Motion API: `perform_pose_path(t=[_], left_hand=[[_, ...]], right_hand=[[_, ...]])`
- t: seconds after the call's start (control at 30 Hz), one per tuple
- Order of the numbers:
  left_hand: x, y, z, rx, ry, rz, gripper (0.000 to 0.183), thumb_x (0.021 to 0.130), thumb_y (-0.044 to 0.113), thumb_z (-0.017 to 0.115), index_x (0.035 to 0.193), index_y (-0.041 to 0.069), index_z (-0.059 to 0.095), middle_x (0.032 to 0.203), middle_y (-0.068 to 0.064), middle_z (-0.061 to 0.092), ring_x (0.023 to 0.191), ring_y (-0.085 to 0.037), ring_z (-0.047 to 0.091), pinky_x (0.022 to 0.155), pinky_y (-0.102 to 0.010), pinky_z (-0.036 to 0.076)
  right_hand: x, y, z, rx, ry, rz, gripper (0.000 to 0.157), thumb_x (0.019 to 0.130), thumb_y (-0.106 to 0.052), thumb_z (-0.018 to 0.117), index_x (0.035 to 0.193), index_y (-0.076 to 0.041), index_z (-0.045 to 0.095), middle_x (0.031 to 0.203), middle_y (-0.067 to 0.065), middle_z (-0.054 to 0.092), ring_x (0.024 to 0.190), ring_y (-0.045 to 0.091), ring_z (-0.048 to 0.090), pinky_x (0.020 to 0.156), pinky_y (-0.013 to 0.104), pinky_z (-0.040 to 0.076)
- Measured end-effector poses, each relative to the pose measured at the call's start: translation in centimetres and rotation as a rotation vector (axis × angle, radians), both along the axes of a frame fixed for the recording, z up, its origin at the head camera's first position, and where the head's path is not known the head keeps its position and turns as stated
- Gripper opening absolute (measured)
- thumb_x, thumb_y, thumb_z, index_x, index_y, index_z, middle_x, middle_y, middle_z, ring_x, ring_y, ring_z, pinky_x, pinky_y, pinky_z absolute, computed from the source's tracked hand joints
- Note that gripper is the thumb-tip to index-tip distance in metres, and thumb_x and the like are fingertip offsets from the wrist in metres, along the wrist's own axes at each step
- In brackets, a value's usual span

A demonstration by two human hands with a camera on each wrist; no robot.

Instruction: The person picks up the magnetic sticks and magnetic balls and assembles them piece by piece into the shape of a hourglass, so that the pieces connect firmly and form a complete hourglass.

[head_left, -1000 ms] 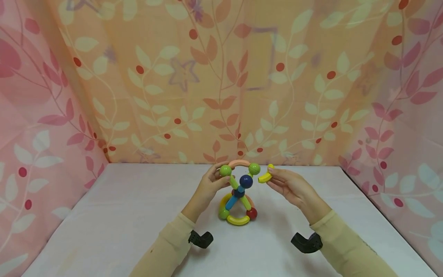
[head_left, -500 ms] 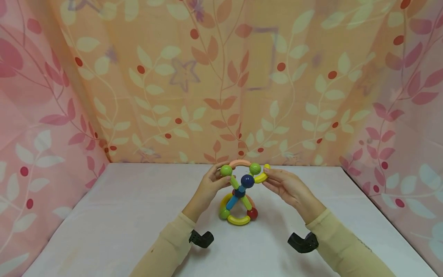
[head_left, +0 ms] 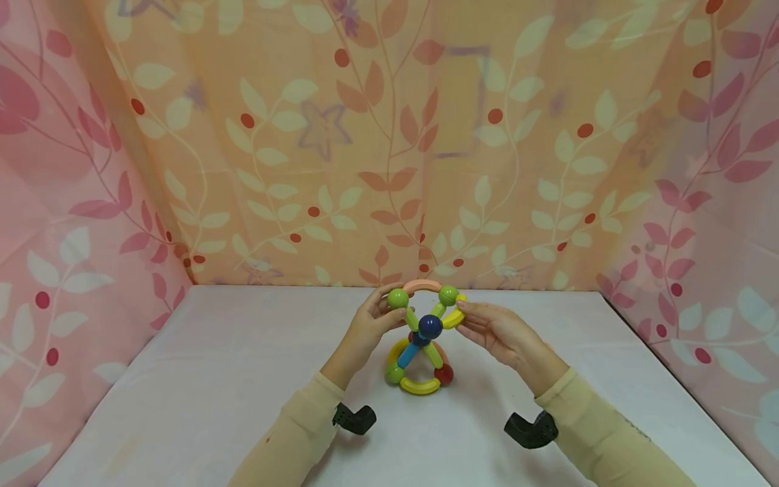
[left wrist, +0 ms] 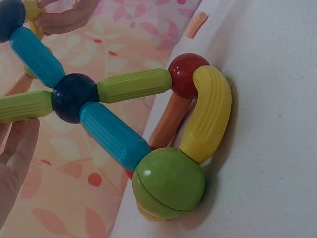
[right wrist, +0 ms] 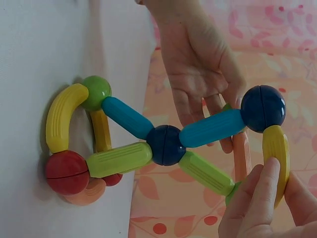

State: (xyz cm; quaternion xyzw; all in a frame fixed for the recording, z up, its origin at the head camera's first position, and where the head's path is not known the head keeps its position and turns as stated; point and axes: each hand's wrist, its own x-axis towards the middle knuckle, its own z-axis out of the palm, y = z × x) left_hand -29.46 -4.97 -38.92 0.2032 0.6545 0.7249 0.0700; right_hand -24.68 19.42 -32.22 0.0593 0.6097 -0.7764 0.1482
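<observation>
A magnetic ball-and-stick toy structure (head_left: 420, 337) stands on the white table, its base of curved sticks and balls below a crossing at a dark blue ball (left wrist: 75, 98). My left hand (head_left: 368, 321) holds its upper left part, thumb and fingers around the green ball (head_left: 398, 298). My right hand (head_left: 502, 335) pinches a yellow curved stick (right wrist: 277, 148) between thumb and fingers. The stick's end meets the upper dark blue ball (right wrist: 263, 109), which tops a blue stick (right wrist: 212, 128). A peach curved stick (head_left: 422, 285) arches between two green balls at the top.
A loose orange stick (left wrist: 197, 25) lies on the table in the left wrist view. Floral curtains (head_left: 389, 135) enclose the table (head_left: 213, 379) at the back and both sides. Black wrist-camera mounts (head_left: 355, 420) hang below both sleeves.
My right hand has moved left, bringing the yellow curved stick against the upper dark blue ball. That ball has dipped slightly. My left hand stays in place.
</observation>
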Motion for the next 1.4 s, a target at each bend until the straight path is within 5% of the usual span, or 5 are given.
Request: perform_pose_path(t=[0.17,0.6,0.97,1.23,1.4], left_hand=[[-0.03,-0.05,-0.04,0.001,0.002,-0.003,0.048,0.099,0.016,0.061,0.145,0.02,0.045,0.145,-0.017,0.053,0.123,-0.024,0.061,0.104,-0.038,0.051],[-0.04,0.03,0.01,0.001,-0.004,0.01,0.049,0.098,0.015,0.062,0.144,0.019,0.046,0.142,-0.013,0.057,0.123,-0.024,0.062,0.103,-0.036,0.052],[-0.19,-0.05,-0.13,0.009,0.0,-0.006,0.047,0.099,0.013,0.06,0.143,0.019,0.046,0.146,-0.013,0.053,0.129,-0.028,0.058,0.102,-0.036,0.052],[-0.16,-0.04,-0.08,0.008,-0.001,-0.009,0.048,0.099,0.014,0.061,0.144,0.019,0.045,0.144,-0.015,0.055,0.123,-0.024,0.062,0.103,-0.037,0.052],[-0.16,-0.03,-0.03,0.008,-0.004,-0.007,0.048,0.099,0.014,0.061,0.144,0.019,0.045,0.144,-0.016,0.054,0.125,-0.025,0.06,0.103,-0.036,0.052]], right_hand=[[0.02,-0.21,-0.26,-0.016,-0.009,0.027,0.022,0.099,-0.015,0.061,0.117,-0.003,0.059,0.095,0.002,0.071,0.088,0.01,0.072,0.081,0.021,0.059],[-0.22,-0.43,-0.27,-0.035,-0.03,0.022,0.05,0.099,-0.017,0.061,0.14,0.005,0.042,0.097,0.002,0.071,0.088,0.009,0.072,0.081,0.02,0.058],[-0.24,-0.32,-0.3,-0.057,-0.032,0.028,0.044,0.099,-0.016,0.062,0.135,0.003,0.046,0.098,0.003,0.071,0.087,0.01,0.072,0.081,0.021,0.059],[-0.22,-0.19,-0.29,-0.095,-0.055,0.034,0.011,0.097,-0.015,0.063,0.106,-0.008,0.067,0.095,0.003,0.072,0.088,0.012,0.073,0.081,0.022,0.059],[-0.27,-0.19,-0.28,-0.095,-0.069,0.03,0.025,0.097,-0.015,0.064,0.119,-0.004,0.06,0.098,0.004,0.07,0.088,0.012,0.073,0.082,0.022,0.059]])
